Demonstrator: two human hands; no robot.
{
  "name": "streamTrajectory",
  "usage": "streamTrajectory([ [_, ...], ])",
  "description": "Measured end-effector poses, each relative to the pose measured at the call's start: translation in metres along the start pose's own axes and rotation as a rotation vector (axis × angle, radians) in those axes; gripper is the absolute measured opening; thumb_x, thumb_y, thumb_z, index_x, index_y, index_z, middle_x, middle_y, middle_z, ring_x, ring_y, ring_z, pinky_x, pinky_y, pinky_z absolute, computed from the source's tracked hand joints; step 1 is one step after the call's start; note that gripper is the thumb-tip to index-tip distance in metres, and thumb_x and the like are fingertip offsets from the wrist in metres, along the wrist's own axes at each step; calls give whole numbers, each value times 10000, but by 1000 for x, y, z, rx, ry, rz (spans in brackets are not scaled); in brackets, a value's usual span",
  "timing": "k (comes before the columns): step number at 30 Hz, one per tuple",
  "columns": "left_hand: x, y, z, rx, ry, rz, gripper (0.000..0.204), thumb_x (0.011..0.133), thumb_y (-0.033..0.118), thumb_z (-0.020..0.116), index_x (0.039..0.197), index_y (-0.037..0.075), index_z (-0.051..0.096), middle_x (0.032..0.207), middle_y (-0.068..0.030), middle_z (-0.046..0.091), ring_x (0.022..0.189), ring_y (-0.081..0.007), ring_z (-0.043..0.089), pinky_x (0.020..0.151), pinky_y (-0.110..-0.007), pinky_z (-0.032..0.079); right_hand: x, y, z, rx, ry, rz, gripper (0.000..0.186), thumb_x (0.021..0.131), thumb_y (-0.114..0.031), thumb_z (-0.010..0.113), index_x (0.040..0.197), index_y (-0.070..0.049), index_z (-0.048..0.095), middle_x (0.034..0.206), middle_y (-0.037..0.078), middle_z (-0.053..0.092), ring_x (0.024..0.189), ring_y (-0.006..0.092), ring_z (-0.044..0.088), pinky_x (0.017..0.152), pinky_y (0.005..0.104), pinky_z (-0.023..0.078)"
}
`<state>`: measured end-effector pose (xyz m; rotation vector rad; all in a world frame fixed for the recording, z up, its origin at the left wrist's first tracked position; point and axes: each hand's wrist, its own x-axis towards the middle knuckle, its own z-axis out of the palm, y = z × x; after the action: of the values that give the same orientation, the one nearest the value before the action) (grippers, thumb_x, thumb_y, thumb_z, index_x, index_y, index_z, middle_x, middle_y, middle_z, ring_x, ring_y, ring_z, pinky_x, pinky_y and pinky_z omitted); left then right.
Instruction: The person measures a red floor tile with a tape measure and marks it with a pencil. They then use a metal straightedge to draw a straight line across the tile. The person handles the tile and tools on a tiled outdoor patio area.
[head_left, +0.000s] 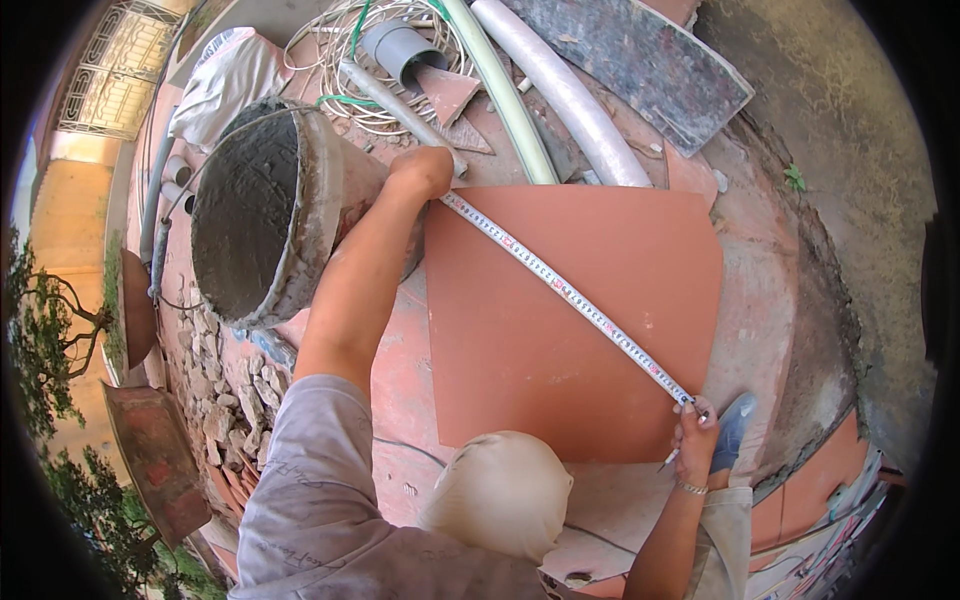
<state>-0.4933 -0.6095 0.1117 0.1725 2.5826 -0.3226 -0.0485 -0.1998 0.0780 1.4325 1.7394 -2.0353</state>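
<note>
The white tape measure (575, 297) stretched diagonally across a reddish-brown tile (540, 385) on the pinkish ground (402, 400), the fingers of the right hand (697, 445) pinching its lower-right end, while the left hand (424, 172) curled at the tile's upper-left corner, its grip too hidden to tell. The strip looked light and springy, best held flat near both ends; the tile seemed stiff, heavy and brittle, best taken by opposite edges.

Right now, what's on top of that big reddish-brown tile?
A tape measure runs diagonally across the tile, between the left hand and the right hand. A beige cap blocks part of the near edge, hiding anything there.
</note>
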Motion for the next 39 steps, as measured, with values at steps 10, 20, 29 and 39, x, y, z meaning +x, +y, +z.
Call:
streamTrajectory([
  [10,16,-11,16,-22,11,51,292,921,150,543,1092,28,745,1149,-198,719,1056,-403,698,894,-482,566,10,6,-3,-8,8,-37,166,1020,-179,643,1126,-79,564,890,21,671,484,28,435,382,201,326],
  [20,25,-21,33,-39,145,169,249,841,163,590,868,-19,757,956,-292,714,941,-439,713,872,-518,557,12,19,11,123,153,-73,201,1001,-203,683,1117,-84,570,900,56,711,479,15,402,382,190,280],
  [29,5,-15,25,-85,235,261,155,806,132,665,862,10,744,869,-250,713,866,-424,708,797,-491,546,9,53,44,96,444,-176,254,959,-157,707,1136,9,635,886,35,686,677,75,544,586,256,456],
  [39,15,-22,29,-110,205,327,166,800,121,695,878,-16,746,820,-238,715,810,-380,724,756,-451,551,-21,88,73,-67,626,-301,248,925,-87,688,1156,-25,622,952,59,706,766,140,611,710,313,521],
])
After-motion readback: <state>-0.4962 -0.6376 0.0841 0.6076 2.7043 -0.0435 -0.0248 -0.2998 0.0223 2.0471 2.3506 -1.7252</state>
